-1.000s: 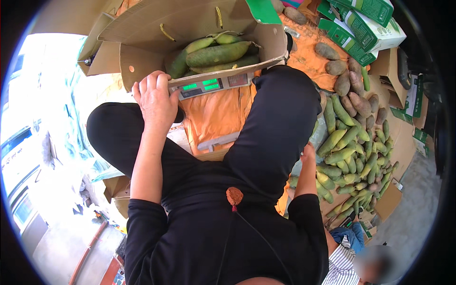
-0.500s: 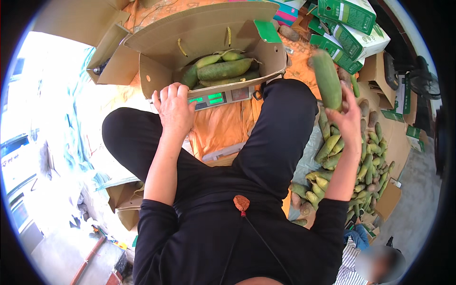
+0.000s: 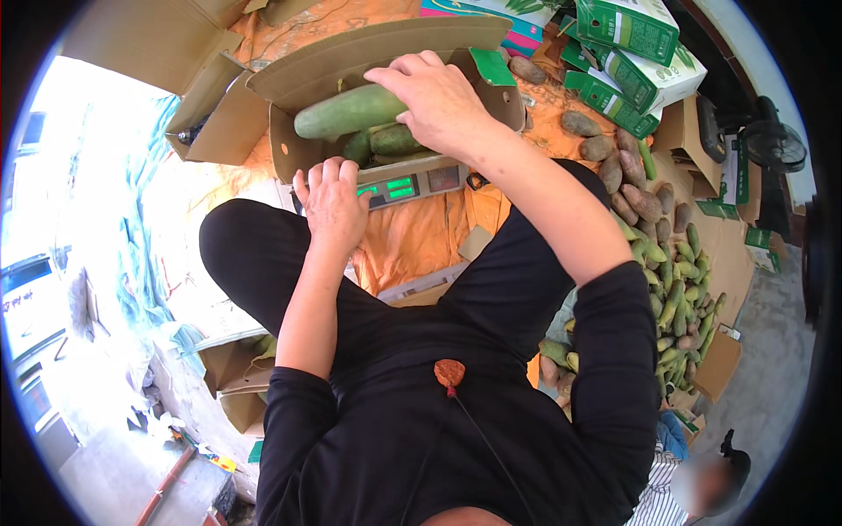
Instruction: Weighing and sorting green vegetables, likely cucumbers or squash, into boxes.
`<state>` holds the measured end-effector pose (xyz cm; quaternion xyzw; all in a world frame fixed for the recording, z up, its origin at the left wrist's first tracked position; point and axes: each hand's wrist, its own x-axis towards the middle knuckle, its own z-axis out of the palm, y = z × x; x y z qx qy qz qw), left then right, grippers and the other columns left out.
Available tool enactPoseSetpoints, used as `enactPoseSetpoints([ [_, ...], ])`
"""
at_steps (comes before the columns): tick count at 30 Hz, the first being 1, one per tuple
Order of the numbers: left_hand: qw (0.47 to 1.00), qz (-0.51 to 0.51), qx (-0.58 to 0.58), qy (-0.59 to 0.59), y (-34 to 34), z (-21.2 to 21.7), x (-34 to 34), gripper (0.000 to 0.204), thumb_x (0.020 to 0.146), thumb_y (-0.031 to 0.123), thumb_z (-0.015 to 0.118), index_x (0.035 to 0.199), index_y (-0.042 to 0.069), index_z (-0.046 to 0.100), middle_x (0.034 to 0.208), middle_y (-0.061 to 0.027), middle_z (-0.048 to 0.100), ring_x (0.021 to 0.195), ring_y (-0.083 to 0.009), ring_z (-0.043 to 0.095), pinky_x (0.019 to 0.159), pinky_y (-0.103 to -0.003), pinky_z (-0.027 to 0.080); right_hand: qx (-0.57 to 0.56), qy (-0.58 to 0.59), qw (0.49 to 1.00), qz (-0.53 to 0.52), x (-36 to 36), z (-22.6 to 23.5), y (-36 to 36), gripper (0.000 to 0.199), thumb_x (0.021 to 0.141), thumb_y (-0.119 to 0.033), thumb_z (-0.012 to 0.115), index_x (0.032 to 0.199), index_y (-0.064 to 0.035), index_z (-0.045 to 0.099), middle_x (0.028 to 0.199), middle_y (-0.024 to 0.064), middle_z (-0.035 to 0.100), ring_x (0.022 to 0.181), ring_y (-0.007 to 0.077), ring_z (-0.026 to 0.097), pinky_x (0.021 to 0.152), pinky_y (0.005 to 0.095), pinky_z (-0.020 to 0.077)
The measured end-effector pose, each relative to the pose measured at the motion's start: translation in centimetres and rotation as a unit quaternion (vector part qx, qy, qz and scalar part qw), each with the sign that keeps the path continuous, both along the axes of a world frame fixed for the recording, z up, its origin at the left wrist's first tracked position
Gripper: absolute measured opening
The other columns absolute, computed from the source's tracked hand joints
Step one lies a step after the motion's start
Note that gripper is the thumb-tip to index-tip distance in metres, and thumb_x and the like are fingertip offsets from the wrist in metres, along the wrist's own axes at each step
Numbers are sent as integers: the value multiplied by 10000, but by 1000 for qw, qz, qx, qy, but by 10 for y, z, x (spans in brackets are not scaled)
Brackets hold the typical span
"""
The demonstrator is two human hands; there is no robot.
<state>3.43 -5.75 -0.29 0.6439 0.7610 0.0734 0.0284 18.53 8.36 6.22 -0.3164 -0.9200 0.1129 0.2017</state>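
Observation:
My right hand is closed round one end of a long, thick green radish, holding it over an open cardboard box. Beneath it, more green radishes lie in the box, partly hidden by the held one and my hand. My left hand grips the near wall of the box at its left part, fingers bent over the rim. Under the box stands a scale with a lit green display.
To my right spreads a large heap of green radishes, with brown, soil-covered roots beyond. White-and-green cartons are stacked at the far right, near a black fan. Another open box stands far left. A person is at the lower right.
My right hand has carried the green radish from above the heap on the right, leftward into the space over the box. My left hand stays at the box's near rim.

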Motion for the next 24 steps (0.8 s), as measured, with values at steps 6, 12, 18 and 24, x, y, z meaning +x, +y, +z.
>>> enactPoseSetpoints([
  [6, 1000, -12, 18, -22, -2, -1, -1, 394, 702, 174, 744, 1054, 98, 584, 1129, -58, 558, 1134, -271, 482, 1042, -516, 264, 1, 135, 989, -64, 33, -2, 25, 400, 738, -209, 700, 1119, -114, 620, 1108, 97, 609, 1062, 306, 532, 910, 402, 439],
  [12, 999, -18, 30, -33, -2, -2, -1, 401, 703, 169, 744, 1065, 99, 587, 1127, -55, 561, 1143, -266, 477, 1047, -515, 256, -256, 358, 884, -158, 98, -5, 47, 309, 837, -116, 659, 1133, -35, 619, 988, 33, 625, 929, 130, 574, 842, 267, 459],
  [18, 996, -20, 16, -90, -2, 10, -3, 479, 722, 174, 730, 1169, 119, 569, 1202, -55, 544, 1191, -266, 453, 1070, -537, 225, -284, 339, 860, -253, 128, -27, 56, 324, 822, -152, 671, 1102, 2, 625, 971, 79, 662, 892, 139, 609, 795, 269, 479],
  [24, 972, -57, 109, -201, 3, 47, -26, 484, 756, 114, 687, 1219, 87, 548, 1185, -130, 571, 1150, -298, 493, 1015, -398, 349, -311, 294, 863, -271, 135, -28, 57, 329, 829, -175, 669, 1110, -9, 626, 965, 82, 659, 890, 143, 603, 801, 279, 473],
])
